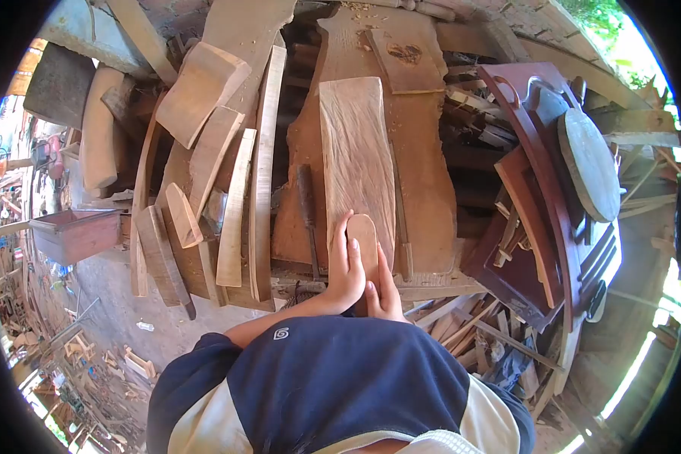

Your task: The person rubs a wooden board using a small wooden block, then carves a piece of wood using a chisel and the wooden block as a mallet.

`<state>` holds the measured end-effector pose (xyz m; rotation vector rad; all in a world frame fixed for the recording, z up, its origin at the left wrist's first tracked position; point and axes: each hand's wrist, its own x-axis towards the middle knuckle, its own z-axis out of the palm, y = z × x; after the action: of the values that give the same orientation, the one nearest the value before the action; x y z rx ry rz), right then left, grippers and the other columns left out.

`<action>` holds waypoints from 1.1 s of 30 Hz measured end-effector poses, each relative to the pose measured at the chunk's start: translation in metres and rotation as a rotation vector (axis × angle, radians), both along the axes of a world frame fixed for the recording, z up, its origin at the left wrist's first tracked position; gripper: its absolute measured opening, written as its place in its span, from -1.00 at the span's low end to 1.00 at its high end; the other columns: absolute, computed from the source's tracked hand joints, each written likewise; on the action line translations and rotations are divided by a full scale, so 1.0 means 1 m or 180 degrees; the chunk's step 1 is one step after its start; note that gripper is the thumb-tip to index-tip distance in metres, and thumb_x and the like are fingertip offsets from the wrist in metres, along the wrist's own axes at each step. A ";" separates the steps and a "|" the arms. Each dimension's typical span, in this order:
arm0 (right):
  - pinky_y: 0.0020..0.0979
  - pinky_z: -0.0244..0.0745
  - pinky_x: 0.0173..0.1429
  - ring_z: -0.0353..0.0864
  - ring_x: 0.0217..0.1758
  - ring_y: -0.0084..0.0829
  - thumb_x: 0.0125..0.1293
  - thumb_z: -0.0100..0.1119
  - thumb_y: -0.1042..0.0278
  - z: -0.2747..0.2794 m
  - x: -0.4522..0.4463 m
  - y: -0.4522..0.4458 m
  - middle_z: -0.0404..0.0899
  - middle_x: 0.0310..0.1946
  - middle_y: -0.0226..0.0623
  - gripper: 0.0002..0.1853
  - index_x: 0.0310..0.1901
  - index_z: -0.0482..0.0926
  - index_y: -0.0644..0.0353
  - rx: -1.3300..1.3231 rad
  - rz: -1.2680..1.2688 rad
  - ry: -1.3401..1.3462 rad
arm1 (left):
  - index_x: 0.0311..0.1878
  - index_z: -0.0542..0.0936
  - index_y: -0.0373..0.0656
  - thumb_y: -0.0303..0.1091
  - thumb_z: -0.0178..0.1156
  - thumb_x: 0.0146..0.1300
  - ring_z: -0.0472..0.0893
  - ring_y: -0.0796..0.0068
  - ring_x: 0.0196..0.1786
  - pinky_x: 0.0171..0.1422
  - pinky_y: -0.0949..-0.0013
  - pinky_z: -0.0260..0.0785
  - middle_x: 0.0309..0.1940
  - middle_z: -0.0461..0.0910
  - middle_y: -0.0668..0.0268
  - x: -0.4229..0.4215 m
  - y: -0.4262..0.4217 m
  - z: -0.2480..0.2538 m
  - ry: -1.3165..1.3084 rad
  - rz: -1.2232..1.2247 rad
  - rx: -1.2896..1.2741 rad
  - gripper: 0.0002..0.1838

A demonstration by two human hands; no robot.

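Broadly, we stand at a wide, rough-edged wooden slab (427,181), with a second slab (242,26) beside it on the left, across a dark gap. To our right leans a dark red piece of furniture (550,189) with curved rails, and a pale round disc (589,165) rests against its far side. On the left, a long, slightly curved strip (266,166) lies among shorter cut pieces, and a thick curved block (203,91) sits beyond them. Straight ahead of us, lengthwise on the first slab, is a broad board (356,144) with wavy grain. Out past the left-hand pieces we see a reddish open box (76,242). A narrow stick (401,212) lies just to the right of the board, and a dark slender tool (305,197) just to its left; we cannot tell what kind it is. Our left hand (345,265) and right hand (384,293) come together over the board's near end. Between them we grip a small round-ended wooden piece (365,242), fingers along both sides, its rounded end pointing away from us. We cannot tell whether it touches the board.
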<state>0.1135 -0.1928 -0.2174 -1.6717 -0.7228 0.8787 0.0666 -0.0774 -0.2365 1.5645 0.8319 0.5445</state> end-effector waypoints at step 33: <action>-0.33 0.28 0.42 0.40 0.40 -0.21 0.48 0.08 0.35 -0.031 0.127 0.172 0.41 0.35 0.01 -0.48 0.41 0.30 0.31 0.0423 -0.1165 -0.0349 | 0.47 0.30 -0.16 -0.19 -0.04 0.52 0.40 0.19 0.42 0.48 0.25 0.20 0.39 0.39 0.02 0.146 0.165 -0.040 -0.0581 0.0122 0.0403 -0.47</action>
<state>0.2407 -0.0211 -0.2487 -1.6722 -0.5125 0.4747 0.2128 0.0881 -0.2765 1.5889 0.7007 0.7685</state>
